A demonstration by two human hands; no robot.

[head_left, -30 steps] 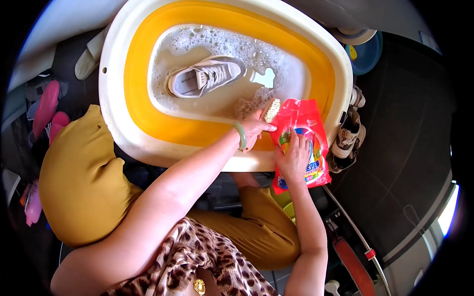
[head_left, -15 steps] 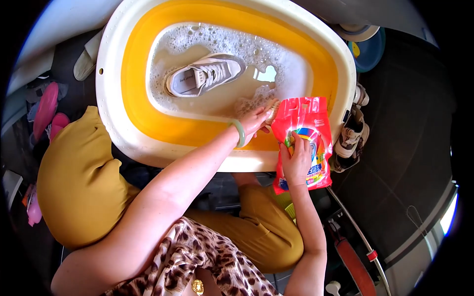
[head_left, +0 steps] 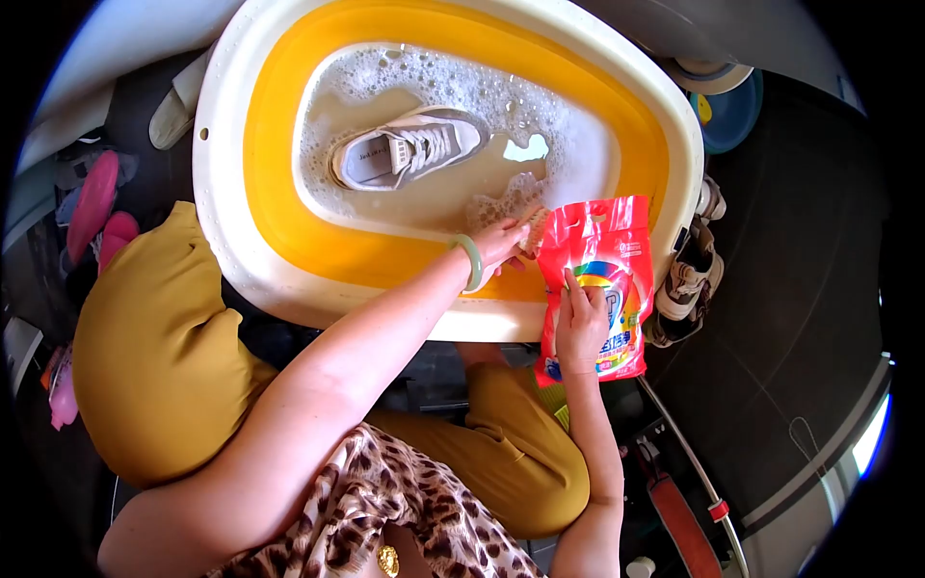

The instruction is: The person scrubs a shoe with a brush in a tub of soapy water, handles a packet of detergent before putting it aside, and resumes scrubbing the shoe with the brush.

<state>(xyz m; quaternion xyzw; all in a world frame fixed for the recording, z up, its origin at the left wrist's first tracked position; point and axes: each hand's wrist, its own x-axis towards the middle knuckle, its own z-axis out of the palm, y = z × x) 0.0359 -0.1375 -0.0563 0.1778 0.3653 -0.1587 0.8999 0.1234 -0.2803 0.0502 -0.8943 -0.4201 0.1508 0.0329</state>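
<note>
My left hand point(head_left: 496, 252), with a pale green bangle at the wrist, is closed on a scrubbing brush point(head_left: 536, 229) over the near side of the basin. The brush's bristles face the red detergent bag point(head_left: 621, 246), close beside it. My right hand point(head_left: 582, 323) grips the front of this upright bag, which overlaps the basin's near right rim. A grey-and-white laced shoe point(head_left: 409, 149) lies in murky, sudsy water inside the yellow and white basin point(head_left: 318, 246).
Brown-and-white shoes point(head_left: 687, 279) stand right of the basin. A blue bowl point(head_left: 734, 116) is at the upper right, pink slippers point(head_left: 92, 207) at the left. A metal pole point(head_left: 684, 438) and a red strap-like item point(head_left: 684, 520) lie at the lower right.
The brush has tipped so its bristles face the bag. The bag has shifted slightly right in view, with my right hand still on it. The basin has also shifted slightly in view.
</note>
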